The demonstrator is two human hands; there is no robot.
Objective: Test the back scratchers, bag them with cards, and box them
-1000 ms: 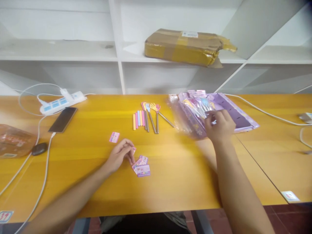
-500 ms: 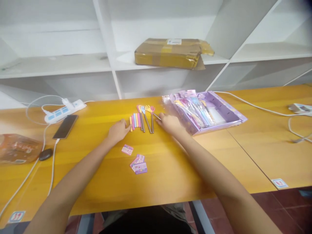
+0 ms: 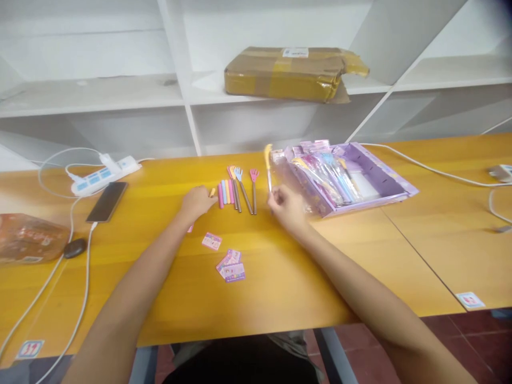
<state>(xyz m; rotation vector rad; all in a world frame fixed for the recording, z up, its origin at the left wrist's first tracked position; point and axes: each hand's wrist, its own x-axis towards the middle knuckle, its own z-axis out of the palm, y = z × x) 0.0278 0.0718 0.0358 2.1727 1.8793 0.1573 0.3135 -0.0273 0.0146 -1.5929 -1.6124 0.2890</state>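
Note:
My right hand (image 3: pixel 286 205) is closed round the metal rod of a yellow-headed back scratcher (image 3: pixel 268 160), held upright above the table. In my left hand (image 3: pixel 196 204) I grip a yellow handle (image 3: pixel 212 192), its end showing past my fingertips. Just right of it, a row of pink, blue and yellow handles (image 3: pixel 225 192) lies side by side. Beside that row lie back scratchers with metal rods, among them a blue one (image 3: pixel 239 175) and a pink one (image 3: pixel 254 176). Small printed cards (image 3: pixel 232 272) lie nearer me, and a card edge peeks from under my left wrist.
A purple display box (image 3: pixel 376 200) with wrapped back scratchers stands right of my right hand. At the left are a power strip (image 3: pixel 102 176), a phone (image 3: pixel 107 202), white cables and an orange bag (image 3: pixel 30 238). A taped cardboard box (image 3: pixel 280 77) sits on the shelf behind.
My right hand has lifted the yellow-headed back scratcher from beside the pink one and turned it upright. My left hand has drawn the yellow handle away from the row, to the left.

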